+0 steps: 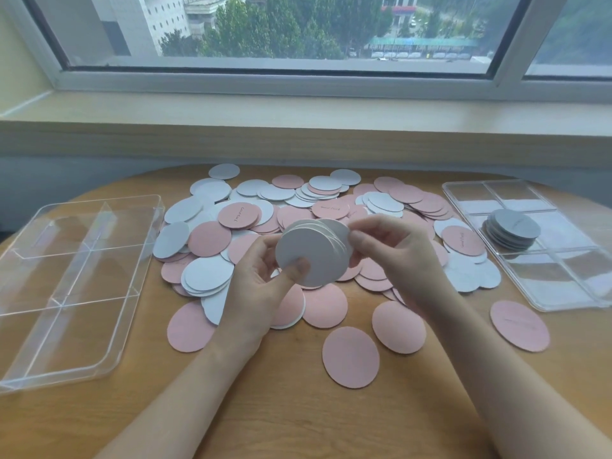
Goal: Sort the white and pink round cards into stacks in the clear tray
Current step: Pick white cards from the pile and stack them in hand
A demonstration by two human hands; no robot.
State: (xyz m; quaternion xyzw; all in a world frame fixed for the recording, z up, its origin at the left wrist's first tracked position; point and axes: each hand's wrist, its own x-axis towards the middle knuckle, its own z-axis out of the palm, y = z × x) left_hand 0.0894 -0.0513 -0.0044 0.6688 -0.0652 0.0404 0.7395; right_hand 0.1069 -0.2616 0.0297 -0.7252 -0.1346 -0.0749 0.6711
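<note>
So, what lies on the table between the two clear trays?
In the head view, a heap of pink and white round cards covers the table between the left tray and right tray.

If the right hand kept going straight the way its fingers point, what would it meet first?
The right hand points left at the stack of white cards that the left hand holds; its fingertips already seem to touch it, so it would meet those cards first.

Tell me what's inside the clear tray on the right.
Only one stack of white cards sits in a middle compartment of the right tray; the other compartments show none. How many cards lie beneath the top one can't be counted.
</note>
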